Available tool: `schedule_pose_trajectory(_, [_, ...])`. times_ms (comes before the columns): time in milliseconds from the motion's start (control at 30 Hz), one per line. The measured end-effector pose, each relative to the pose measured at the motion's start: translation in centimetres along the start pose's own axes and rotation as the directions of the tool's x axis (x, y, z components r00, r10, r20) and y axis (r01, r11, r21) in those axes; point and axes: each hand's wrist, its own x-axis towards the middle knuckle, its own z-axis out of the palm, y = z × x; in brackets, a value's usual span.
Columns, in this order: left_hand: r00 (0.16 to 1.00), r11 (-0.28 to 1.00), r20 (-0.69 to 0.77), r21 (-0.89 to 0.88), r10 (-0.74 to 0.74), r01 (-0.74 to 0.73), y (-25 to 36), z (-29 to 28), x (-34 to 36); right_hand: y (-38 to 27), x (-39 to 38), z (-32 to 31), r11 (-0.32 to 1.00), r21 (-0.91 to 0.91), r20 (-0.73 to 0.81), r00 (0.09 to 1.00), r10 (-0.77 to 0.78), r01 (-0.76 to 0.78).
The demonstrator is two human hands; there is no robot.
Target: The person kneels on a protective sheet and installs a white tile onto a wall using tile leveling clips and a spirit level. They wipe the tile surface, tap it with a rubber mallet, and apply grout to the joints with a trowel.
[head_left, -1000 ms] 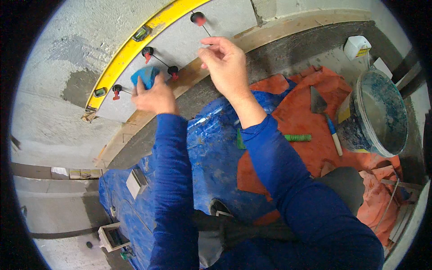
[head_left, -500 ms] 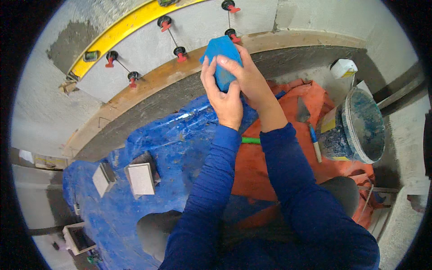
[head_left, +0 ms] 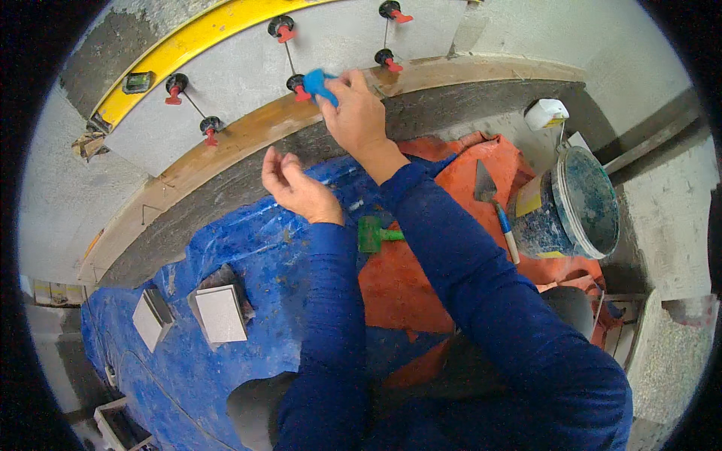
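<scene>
My right hand (head_left: 359, 119) pinches a crumpled blue cloth or sponge (head_left: 320, 86) against the lower edge of the pale wall tiles (head_left: 248, 83). The blue piece touches or covers part of a black clamp with a red knob (head_left: 298, 86) at a tile joint. Lower and to the left, my left hand (head_left: 301, 192) hangs in the air above the blue tarp with its fingers loosely curled and apart, holding nothing. A wooden batten (head_left: 259, 120) runs beneath the tiles, and more red-knobbed clamps (head_left: 210, 129) sit along the joints.
A yellow spirit level (head_left: 177, 56) lies across the tiles above. A green mallet (head_left: 370, 234), a trowel (head_left: 487, 184) and a bucket (head_left: 579, 203) rest on the orange sheet at right. Small tile pieces (head_left: 222, 314) lie on the blue tarp (head_left: 278, 278) at left.
My hands have parted. The right one has carried the blue piece left to the wall, while the left has let go and dropped down to the left. The view has shifted slightly.
</scene>
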Motion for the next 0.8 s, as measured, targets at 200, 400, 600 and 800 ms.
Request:
schedule_pose_trajectory(200, [0.999,0.999,-0.041,0.034,-0.017,0.019,0.8,-0.2,1.7,-1.0,1.0,-5.6,0.988,-0.088,-0.128,0.982,-0.135,0.125])
schedule_pose_trajectory(400, [0.997,0.993,-0.024,-0.094,-0.073,0.071,1.5,0.9,1.6,-4.0,5.9,-3.9,0.605,-0.231,0.184,0.644,-0.742,0.762])
schedule_pose_trajectory(600, [0.995,0.992,-0.025,-0.087,-0.096,0.093,1.3,0.7,1.5,-2.8,8.0,-3.2,0.436,-0.266,0.415,0.510,-0.753,0.860])
schedule_pose_trajectory(800, [0.990,0.986,-0.067,-0.116,-0.127,0.119,2.3,-0.3,3.7,-2.3,7.8,-3.7,0.461,-0.287,0.367,0.541,-0.757,0.840])
